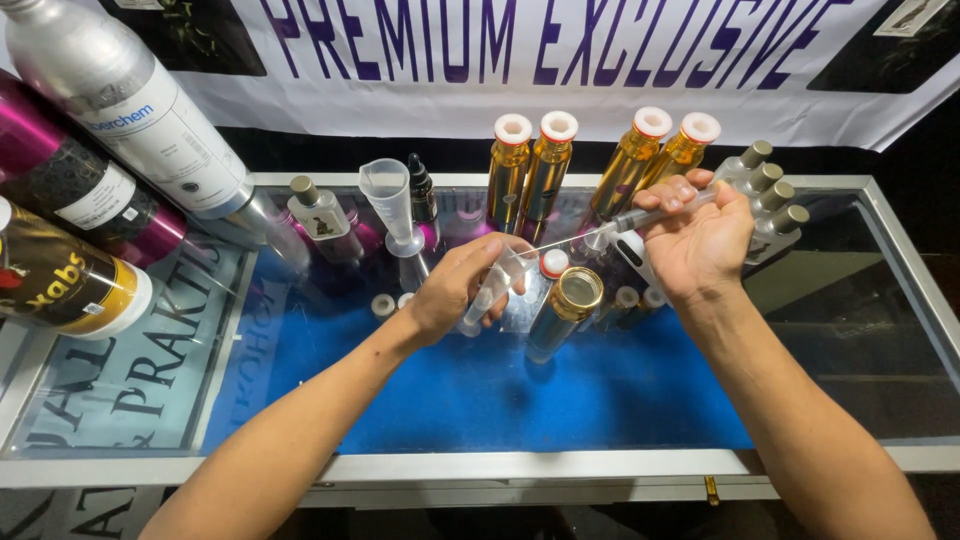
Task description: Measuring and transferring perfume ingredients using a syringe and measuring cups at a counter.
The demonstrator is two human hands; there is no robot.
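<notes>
My left hand (462, 285) grips a small clear bottle (487, 291), tilted, above the glass counter top (850, 300). My right hand (700, 240) holds a clear syringe (665, 211) whose thin needle runs left toward the mouth of that small bottle. An open gold-rimmed amber bottle (565, 310) stands just right of my left hand, with a white-and-red capped bottle (552, 266) behind it.
Several tall amber bottles with white caps (545, 160) stand at the back. A clear measuring cylinder (392, 205), a dark dropper bottle (421, 190) and a square perfume bottle (320, 212) stand back left. Large silver (130, 105), magenta (70, 185) and black-gold canisters (60, 280) crowd the left. Silver-capped bottles (775, 190) stand right.
</notes>
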